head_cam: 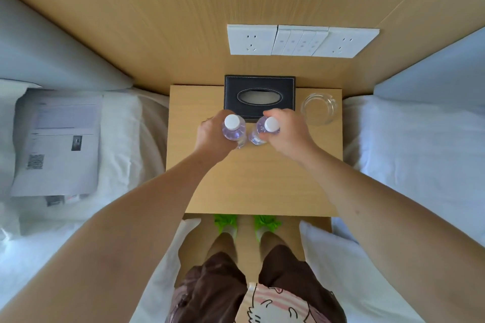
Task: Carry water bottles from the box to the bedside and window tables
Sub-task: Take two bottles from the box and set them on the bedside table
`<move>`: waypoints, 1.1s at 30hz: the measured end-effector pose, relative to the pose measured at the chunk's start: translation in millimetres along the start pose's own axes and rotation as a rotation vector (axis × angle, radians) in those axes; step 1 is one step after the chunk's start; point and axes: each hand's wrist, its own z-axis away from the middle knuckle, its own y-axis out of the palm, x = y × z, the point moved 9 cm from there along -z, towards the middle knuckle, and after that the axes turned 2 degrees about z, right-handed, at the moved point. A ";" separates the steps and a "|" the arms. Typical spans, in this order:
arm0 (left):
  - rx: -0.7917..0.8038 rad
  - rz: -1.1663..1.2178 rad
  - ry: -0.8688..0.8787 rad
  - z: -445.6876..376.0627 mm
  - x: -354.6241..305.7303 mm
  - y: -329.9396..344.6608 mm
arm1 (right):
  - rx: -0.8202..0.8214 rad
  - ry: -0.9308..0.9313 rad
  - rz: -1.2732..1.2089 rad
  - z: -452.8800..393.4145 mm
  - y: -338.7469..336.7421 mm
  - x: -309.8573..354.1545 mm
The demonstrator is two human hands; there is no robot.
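**Two bottles landing on the bedside table**

The bedside table (252,181) is smooth pale wood laminate. A stitched black tissue box (259,97) sits at the back, with a glass ashtray (319,109) beside it. The left hand (212,136) wraps one water bottle (234,130); the right hand (287,134) grips the other bottle (266,130). Both are over the table, just before the tissue box. They look like thin, squashy plastic, full and probably hefty, so I'd hold mid-body.

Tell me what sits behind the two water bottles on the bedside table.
A black tissue box stands behind the two water bottles, against the wall. Its front lower edge is covered by the bottles and hands; tissue inside is unclear.
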 end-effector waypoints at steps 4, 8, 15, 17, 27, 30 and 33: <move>-0.035 -0.036 0.084 -8.7 -1.3 1.5 | -0.090 -0.010 -0.046 -3.5 -3.6 4.7; -0.061 -0.036 0.133 -14.2 0.8 1.9 | -0.129 -0.008 -0.076 -2.3 1.8 8.7; -0.075 -0.020 0.219 -11.5 -1.6 5.4 | -0.181 0.005 -0.098 5.4 9.4 9.3; -0.077 -0.019 0.227 -11.6 -2.0 6.0 | -0.177 0.015 -0.103 5.4 10.4 7.6; -0.070 0.022 0.238 -9.9 -0.5 7.1 | -0.178 -0.003 -0.104 4.6 10.4 6.9; -0.059 0.017 0.219 -11.2 2.0 9.2 | -0.177 -0.020 -0.094 6.0 12.0 7.5; -0.019 0.014 0.189 -10.7 2.1 9.6 | -0.161 -0.023 -0.103 8.8 12.7 7.5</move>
